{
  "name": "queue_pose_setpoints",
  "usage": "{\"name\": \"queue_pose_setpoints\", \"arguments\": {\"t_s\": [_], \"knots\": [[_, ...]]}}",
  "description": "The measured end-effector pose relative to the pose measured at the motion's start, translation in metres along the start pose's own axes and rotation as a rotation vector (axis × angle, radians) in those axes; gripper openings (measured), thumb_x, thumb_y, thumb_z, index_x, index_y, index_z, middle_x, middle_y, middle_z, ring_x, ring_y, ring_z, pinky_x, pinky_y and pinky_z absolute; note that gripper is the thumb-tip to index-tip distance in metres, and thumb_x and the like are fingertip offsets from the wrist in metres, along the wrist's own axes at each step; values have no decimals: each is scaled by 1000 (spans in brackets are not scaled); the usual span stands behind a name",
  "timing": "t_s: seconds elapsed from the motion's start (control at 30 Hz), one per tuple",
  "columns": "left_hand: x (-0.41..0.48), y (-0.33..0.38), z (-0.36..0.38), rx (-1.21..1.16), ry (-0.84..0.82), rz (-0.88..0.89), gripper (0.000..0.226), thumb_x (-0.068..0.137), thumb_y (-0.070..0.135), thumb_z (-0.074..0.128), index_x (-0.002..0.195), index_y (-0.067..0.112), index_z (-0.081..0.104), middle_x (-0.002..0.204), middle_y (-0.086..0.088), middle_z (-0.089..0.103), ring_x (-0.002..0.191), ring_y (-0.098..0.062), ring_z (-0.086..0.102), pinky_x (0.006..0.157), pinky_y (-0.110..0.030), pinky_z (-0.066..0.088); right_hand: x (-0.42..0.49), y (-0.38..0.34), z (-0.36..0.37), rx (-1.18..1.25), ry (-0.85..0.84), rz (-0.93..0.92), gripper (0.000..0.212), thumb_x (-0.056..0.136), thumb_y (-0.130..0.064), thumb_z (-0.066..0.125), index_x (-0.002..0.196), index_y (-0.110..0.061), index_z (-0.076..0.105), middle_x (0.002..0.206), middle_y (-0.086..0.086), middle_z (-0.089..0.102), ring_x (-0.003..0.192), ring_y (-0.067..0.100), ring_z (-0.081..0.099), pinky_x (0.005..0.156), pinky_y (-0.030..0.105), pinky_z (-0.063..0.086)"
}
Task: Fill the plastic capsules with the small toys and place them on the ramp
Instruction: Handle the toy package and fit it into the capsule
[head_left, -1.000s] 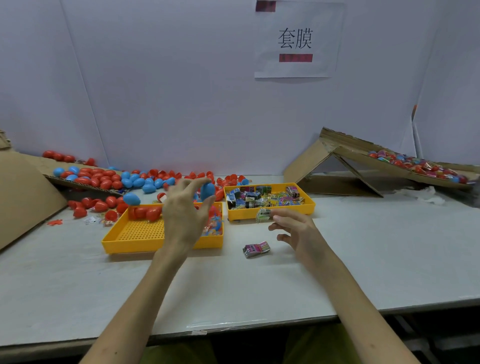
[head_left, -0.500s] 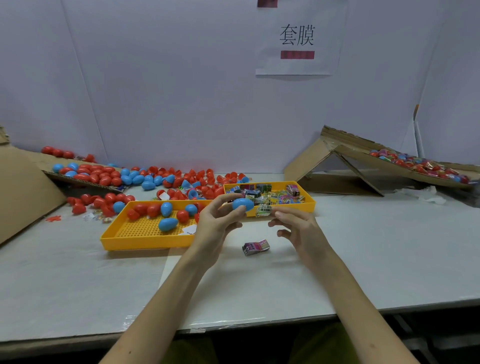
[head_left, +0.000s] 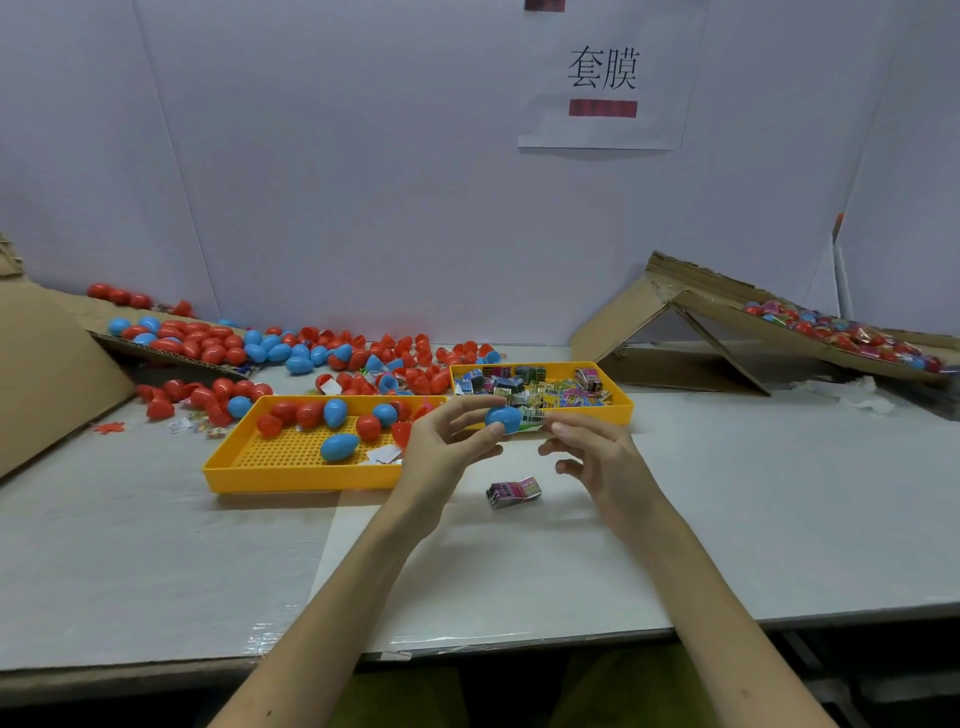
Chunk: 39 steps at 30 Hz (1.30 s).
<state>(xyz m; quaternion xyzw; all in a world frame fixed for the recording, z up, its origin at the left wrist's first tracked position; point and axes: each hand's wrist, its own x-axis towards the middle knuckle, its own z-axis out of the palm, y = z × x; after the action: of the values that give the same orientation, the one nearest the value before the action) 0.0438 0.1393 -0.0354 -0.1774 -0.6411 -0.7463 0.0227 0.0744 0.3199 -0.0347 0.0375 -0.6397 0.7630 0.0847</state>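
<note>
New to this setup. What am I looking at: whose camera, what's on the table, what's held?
No robot: a person's two bare hands, filmed by one camera worn on the head, looking down. The left hand holds a blue capsule; the right hand pinches a small toy packet beside it. On the table: a yellow tray of red and blue capsules, a second tray of toy packets, one loose packet, and at the right a cardboard ramp carrying capsules.
</note>
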Motion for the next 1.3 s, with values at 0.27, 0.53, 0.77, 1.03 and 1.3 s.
{"name": "queue_pose_setpoints", "arguments": {"t_s": [0.27, 0.53, 0.77, 1.03, 1.3], "knots": [[-4, 0, 1, 96, -87, -5, 24, 89, 12, 73, 102, 32, 72, 105, 4, 75, 93, -18, 72, 73, -23, 58, 0, 4, 1, -143, 5, -24, 13, 94, -14, 64, 101, -14, 75, 95, 4, 77, 78, 16, 72, 67, 26, 50], [-5, 1, 2, 114, -117, -9, 21, 88, 11, 74, 97, 30, 74, 98, 6, 73, 86, -13, 73, 69, -21, 57, 0, 5, -1, -222, 110, -197, 19, 85, -12, 75, 96, -27, 73, 86, -9, 75, 78, 5, 68, 63, 17, 53], [-5, 1, 3, 126, -128, -19, 24, 87, 10, 74, 106, 25, 74, 109, -1, 73, 93, -18, 72, 73, -23, 58, 0, 6, 1, -284, 42, -210, 17, 88, -10, 72, 86, -27, 74, 77, -7, 74, 75, 10, 66, 61, 19, 51], [-4, -2, 1, 144, -116, -26, 23, 87, 13, 76, 101, 30, 73, 93, 7, 77, 89, -16, 73, 71, -23, 59, -1, 5, 2, -254, -4, -219, 16, 85, -4, 73, 86, -20, 73, 76, -7, 75, 74, 7, 69, 60, 14, 49], [-3, -3, 0, 149, -125, -20, 23, 87, 12, 76, 101, 30, 74, 93, 9, 77, 86, -11, 72, 69, -21, 57, -1, 5, 1, -243, -26, -236, 15, 85, -3, 73, 87, -18, 74, 77, -4, 75, 76, 11, 70, 63, 17, 51]]}}
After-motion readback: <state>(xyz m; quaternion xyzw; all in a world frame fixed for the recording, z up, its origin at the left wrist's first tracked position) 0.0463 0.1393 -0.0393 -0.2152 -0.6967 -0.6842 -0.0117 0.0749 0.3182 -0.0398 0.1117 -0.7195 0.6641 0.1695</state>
